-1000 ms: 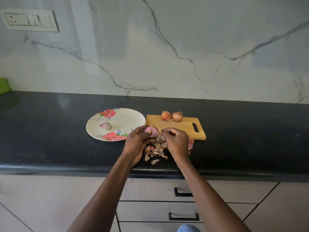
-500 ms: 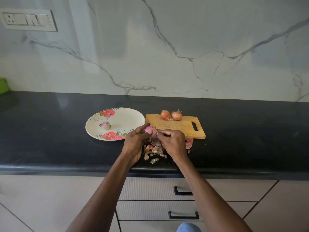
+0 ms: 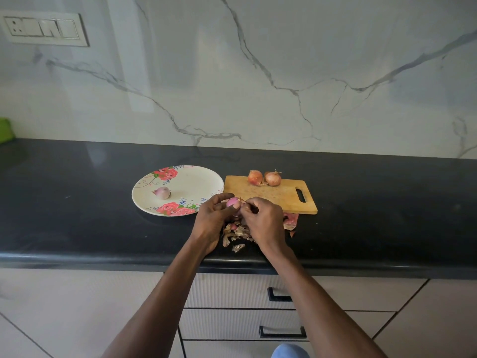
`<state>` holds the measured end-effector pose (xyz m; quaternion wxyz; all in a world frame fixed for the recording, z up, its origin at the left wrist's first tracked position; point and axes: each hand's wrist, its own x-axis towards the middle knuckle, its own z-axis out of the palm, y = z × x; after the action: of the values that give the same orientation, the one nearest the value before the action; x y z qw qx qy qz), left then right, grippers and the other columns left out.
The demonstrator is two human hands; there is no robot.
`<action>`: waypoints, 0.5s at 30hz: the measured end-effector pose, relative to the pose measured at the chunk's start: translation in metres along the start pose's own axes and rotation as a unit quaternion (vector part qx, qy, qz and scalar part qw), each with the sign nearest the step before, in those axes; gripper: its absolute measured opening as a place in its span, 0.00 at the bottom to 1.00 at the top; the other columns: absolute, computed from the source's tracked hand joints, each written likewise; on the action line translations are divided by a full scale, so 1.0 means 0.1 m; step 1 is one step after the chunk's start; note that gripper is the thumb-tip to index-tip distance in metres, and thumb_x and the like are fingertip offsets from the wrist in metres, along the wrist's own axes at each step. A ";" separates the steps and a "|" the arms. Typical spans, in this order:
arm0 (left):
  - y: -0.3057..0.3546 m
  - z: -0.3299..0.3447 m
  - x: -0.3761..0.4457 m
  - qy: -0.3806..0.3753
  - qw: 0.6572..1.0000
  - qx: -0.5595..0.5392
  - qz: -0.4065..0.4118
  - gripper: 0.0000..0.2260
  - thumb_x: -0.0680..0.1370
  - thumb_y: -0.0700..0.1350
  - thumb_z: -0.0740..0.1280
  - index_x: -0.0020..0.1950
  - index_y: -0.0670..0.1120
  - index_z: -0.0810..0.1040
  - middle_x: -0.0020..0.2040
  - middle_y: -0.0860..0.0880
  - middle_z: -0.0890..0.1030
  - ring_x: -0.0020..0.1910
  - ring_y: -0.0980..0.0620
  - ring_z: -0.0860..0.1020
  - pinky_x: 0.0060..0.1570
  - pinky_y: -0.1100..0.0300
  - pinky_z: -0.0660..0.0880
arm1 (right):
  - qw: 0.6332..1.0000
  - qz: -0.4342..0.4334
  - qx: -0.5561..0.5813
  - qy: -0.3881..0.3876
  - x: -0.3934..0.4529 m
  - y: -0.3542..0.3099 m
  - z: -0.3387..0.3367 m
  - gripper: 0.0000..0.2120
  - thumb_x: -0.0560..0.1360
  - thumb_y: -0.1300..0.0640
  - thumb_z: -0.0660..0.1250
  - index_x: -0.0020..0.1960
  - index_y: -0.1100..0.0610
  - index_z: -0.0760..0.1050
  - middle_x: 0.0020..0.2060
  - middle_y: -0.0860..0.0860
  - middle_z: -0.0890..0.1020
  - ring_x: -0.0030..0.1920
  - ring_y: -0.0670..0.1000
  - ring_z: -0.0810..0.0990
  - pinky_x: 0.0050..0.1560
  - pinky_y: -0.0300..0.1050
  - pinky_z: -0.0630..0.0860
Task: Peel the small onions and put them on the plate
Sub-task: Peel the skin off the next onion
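On plate (image 3: 196, 180), one peeled onion (image 3: 162, 193); on board (image 3: 281, 197), two unpeeled onions (image 3: 264, 178); one onion (image 3: 232, 202) between hands (image 3: 238, 219).

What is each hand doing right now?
Left hand: grips the small pink half-peeled onion.
Right hand: fingers curled, pinching a flap of that onion's skin.

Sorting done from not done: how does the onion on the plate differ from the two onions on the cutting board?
The onion on the plate is peeled, pale pinkish-purple and smooth; the two onions on the cutting board have their dry orange-brown skins on. The plate holds one alone; the board's pair sits side by side at its far edge. All are small and untouched by either hand.
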<state>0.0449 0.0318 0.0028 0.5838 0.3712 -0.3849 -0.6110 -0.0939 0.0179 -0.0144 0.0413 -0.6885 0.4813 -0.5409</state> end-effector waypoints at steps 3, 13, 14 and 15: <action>0.00 0.00 0.00 0.000 1.000 -0.007 -0.003 0.13 0.77 0.34 0.71 0.61 0.39 0.77 0.51 0.38 0.85 0.45 0.43 0.84 0.48 0.51 0.82 | 1.000 0.006 0.012 -0.016 0.01 0.02 0.00 0.08 0.77 0.58 0.71 0.42 0.60 0.83 0.34 0.51 0.84 0.32 0.48 0.82 0.31 0.51 0.79; 0.02 0.01 -0.01 0.001 1.000 -0.018 -0.010 0.17 0.74 0.37 0.72 0.63 0.39 0.77 0.54 0.36 0.84 0.49 0.41 0.84 0.54 0.47 0.81 | 0.996 0.058 0.067 -0.018 0.01 -0.02 -0.03 0.11 0.77 0.52 0.71 0.43 0.60 0.82 0.33 0.49 0.83 0.29 0.46 0.82 0.29 0.51 0.79; 0.02 0.02 -0.02 0.000 1.000 -0.020 -0.010 0.18 0.73 0.38 0.73 0.62 0.39 0.77 0.53 0.37 0.85 0.49 0.42 0.84 0.54 0.47 0.81 | 0.996 0.057 0.065 -0.014 0.01 -0.03 -0.04 0.10 0.77 0.54 0.72 0.42 0.60 0.82 0.32 0.49 0.83 0.29 0.46 0.81 0.29 0.50 0.78; 0.02 0.02 -0.02 0.000 1.000 -0.020 -0.009 0.18 0.72 0.38 0.73 0.62 0.39 0.77 0.53 0.37 0.85 0.49 0.42 0.84 0.53 0.48 0.82 | 0.996 0.058 0.060 -0.009 0.02 -0.03 -0.04 0.09 0.77 0.55 0.72 0.42 0.60 0.82 0.32 0.50 0.82 0.29 0.47 0.80 0.29 0.49 0.77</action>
<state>0.0441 0.0337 0.0057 0.5858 0.3624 -0.3692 -0.6238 -0.0952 0.0206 -0.0096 0.1188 -0.6606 0.4867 -0.5591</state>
